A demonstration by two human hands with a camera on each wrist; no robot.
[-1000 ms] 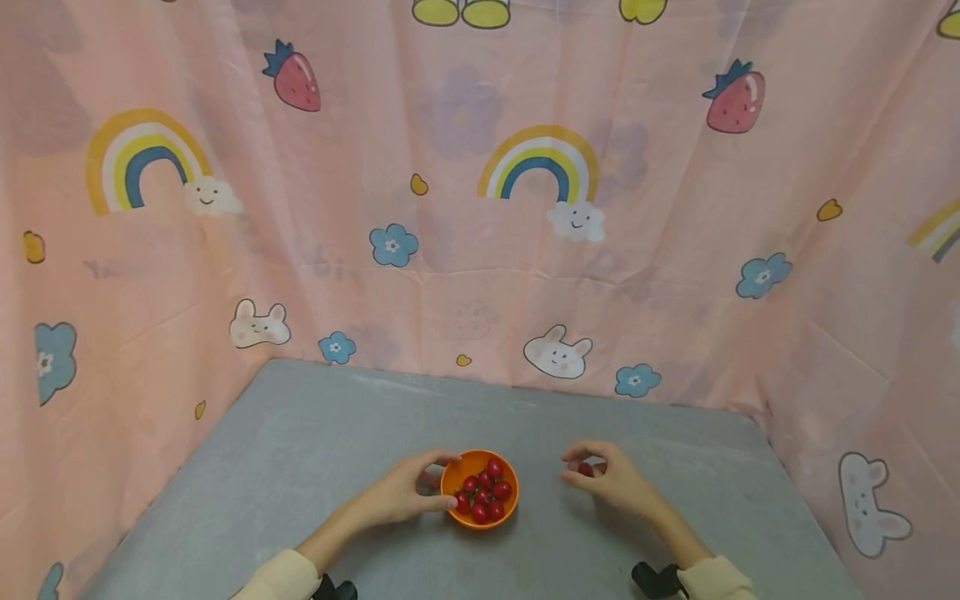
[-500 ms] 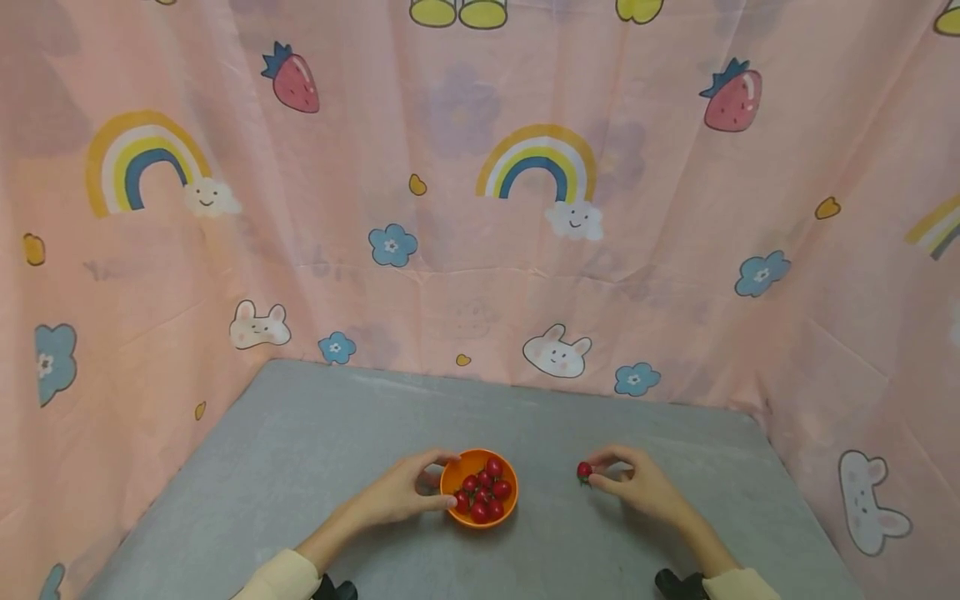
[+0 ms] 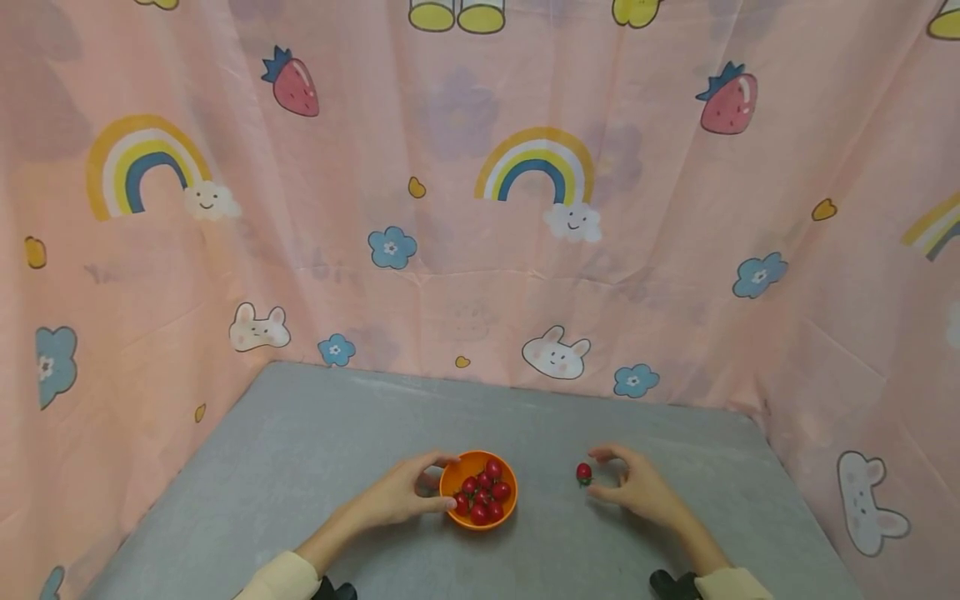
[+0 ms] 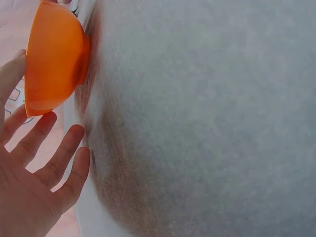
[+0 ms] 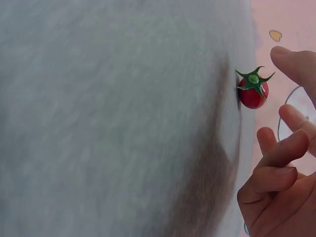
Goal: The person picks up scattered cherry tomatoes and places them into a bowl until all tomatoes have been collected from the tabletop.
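Observation:
An orange bowl (image 3: 451, 521) stands on the table with several red cherry tomatoes (image 3: 480, 514) in it. My left hand (image 3: 401, 490) holds the bowl by its left side, thumb and index finger at the rim; the left wrist view shows the other fingers spread below the bowl (image 4: 54, 59). One single cherry tomato (image 3: 583, 472) rests on the table to the right of the bowl, its green calyx clear in the right wrist view. My right hand (image 3: 641, 490) is just right of this tomato, thumb and index finger parted, with nothing between them.
The grey table (image 3: 360, 417) runs back to a pink curtain (image 3: 450, 292) printed with rainbows, rabbits and flowers. That curtain also hangs along the left and right sides. A black strap mount (image 3: 675, 585) sits at my right wrist.
My right hand, which was around the single tomato, has drawn back to the right and its fingers have parted from it. My left hand and the bowl have stayed put.

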